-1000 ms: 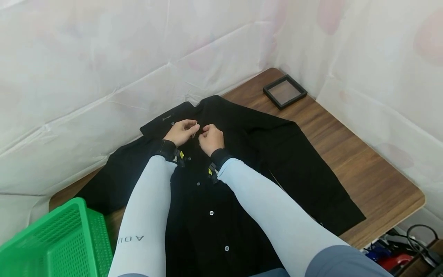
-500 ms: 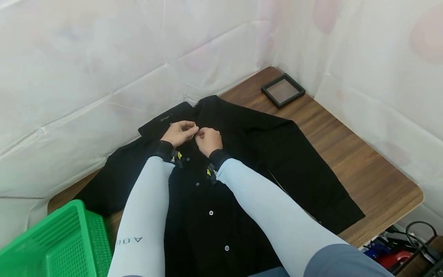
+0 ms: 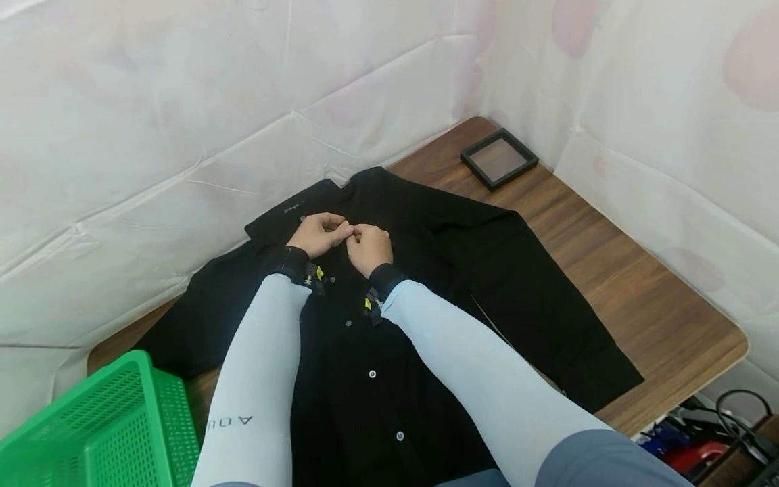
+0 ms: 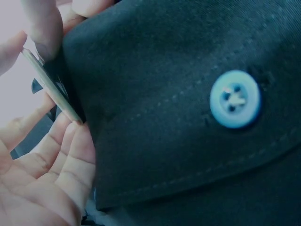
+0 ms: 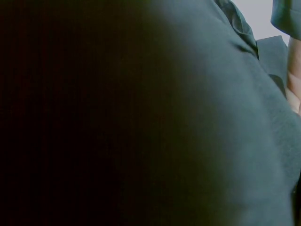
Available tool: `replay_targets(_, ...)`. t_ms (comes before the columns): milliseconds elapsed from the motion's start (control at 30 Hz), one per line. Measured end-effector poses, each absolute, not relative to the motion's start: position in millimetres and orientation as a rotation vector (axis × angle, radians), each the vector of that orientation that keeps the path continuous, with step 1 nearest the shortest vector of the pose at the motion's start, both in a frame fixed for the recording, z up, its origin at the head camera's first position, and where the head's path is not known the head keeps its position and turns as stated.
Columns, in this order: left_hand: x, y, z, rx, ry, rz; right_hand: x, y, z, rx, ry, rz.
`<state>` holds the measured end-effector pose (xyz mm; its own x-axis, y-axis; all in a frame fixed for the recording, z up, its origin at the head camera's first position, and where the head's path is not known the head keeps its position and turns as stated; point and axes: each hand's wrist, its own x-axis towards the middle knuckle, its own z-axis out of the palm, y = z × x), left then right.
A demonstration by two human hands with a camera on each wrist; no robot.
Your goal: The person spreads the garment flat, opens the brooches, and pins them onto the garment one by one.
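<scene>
A black button-up shirt lies spread on a wooden table, its collar at the far side. Over the upper front, my left hand pinches a thin flat badge-like piece, which the left wrist view shows edge-on with a pale rim and something dark behind it. My right hand has its fingers curled, and its fingertips meet the left ones at the piece. A shirt button sits beside them on a stitched edge of the cloth. Mostly dark cloth fills the right wrist view, hiding the right fingertips.
On the table, a black-framed clear case lies at the far corner. A green plastic basket stands at the near left. White sheeting hangs behind the table, and cables lie below its right edge.
My right hand has moved slightly left, so its fingertips now meet the left hand's at the piece. The shirt has stayed in place.
</scene>
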<state>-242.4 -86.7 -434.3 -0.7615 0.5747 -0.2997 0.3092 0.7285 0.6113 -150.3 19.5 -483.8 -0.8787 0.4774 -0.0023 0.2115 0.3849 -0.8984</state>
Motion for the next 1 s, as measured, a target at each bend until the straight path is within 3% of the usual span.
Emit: replay_targets(1000, -247.3, -86.2, -441.2, 0.774, 2.443, 0.722, -154.2, 16.1, -485.3, -0.736, -2.468, 1.437)
